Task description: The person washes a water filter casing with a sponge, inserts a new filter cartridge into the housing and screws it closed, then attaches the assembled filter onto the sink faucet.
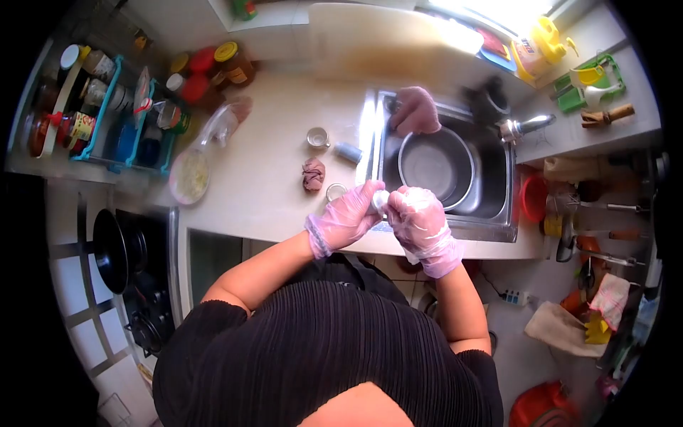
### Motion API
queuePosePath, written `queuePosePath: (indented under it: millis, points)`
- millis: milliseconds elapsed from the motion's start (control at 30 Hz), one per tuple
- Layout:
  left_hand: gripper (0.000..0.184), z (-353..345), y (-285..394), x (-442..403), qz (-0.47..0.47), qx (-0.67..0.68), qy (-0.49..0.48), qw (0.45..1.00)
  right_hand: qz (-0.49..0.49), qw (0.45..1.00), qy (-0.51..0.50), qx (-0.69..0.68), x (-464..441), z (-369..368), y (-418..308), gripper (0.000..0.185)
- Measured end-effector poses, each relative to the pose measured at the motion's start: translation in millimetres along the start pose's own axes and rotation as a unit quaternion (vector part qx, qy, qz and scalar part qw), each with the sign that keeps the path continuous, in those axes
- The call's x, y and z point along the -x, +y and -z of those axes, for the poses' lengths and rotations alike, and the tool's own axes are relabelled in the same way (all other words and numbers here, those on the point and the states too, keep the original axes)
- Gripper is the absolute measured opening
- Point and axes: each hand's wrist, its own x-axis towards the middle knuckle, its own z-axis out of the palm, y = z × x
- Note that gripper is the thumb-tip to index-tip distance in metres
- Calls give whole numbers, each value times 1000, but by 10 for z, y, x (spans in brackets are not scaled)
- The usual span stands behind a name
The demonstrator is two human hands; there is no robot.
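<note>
Both my hands wear thin, clear plastic gloves and meet over the counter's front edge, just left of the sink. Between them is a small, whitish, round piece (380,201), perhaps a lid or cap; its kind is not plain. My left hand (345,219) pinches it from the left. My right hand (420,217) is closed against its other side, and whatever lies inside those fingers is hidden. Close to my left hand stands a small clear glass jar (336,191). Behind it are a crumpled brown cloth (313,175), a grey-blue cylinder (348,151) lying down, and another small glass jar (318,138).
A metal pot (435,167) sits in the sink (491,186), with a pink cloth (416,112) over the rim. Leftward are a white strainer-like bowl (191,178), several lidded jars (233,64) and a bottle rack (114,107). A black pan (112,250) is by the stove.
</note>
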Motion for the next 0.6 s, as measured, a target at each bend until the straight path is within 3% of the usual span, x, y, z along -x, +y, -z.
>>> queuePosePath:
  millis: [33, 67, 100, 133, 167, 233, 300, 333, 367, 433, 467, 500, 567, 600]
  points:
    - [53, 52, -8, 19, 4, -11, -21, 1000, 5, 1000, -3, 0, -15, -37, 8, 11]
    - [54, 98, -68, 38, 23, 92, -63, 993, -13, 1000, -10, -22, -18, -66, 15, 11]
    - [54, 192, -105, 60, 24, 93, -58, 994, -31, 998, -16, -44, -19, -94, 28, 12]
    - [54, 308, -131, 65, 96, 257, -120, 954, -59, 994, -10, -97, -28, -116, 64, 14]
    - [55, 382, -155, 55, 162, 412, -178, 879, -56, 994, -12, -97, -51, -130, 58, 14]
    - [56, 336, -198, 58, 122, 419, -163, 885, -100, 986, -3, -137, -64, -163, 8, 15]
    - [60, 226, -255, 35, 45, 257, -102, 960, -105, 984, 8, -142, -119, -206, -21, 19]
    - [61, 196, -218, -7, 8, 159, -62, 985, -68, 994, 28, -81, -140, -213, -19, 20]
    - [61, 221, -184, 4, 8, 161, -61, 985, -32, 998, 47, -20, -156, -215, -28, 22]
    - [59, 318, -110, 1, 187, 404, -140, 884, 8, 999, 53, 11, -209, -217, -45, 21]
    - [58, 337, -159, 6, 213, 457, -172, 846, 63, 997, 42, 34, -219, -225, -56, 20]
    - [58, 312, -159, 52, 213, 457, -172, 846, 117, 991, 31, 57, -222, -229, -69, 20]
    - [56, 285, -169, 119, 249, 552, -156, 780, 144, 987, 17, 67, -178, -231, -63, 25]
    - [50, 258, -182, 127, 254, 657, -183, 686, 141, 988, 25, 57, -174, -207, -85, 26]
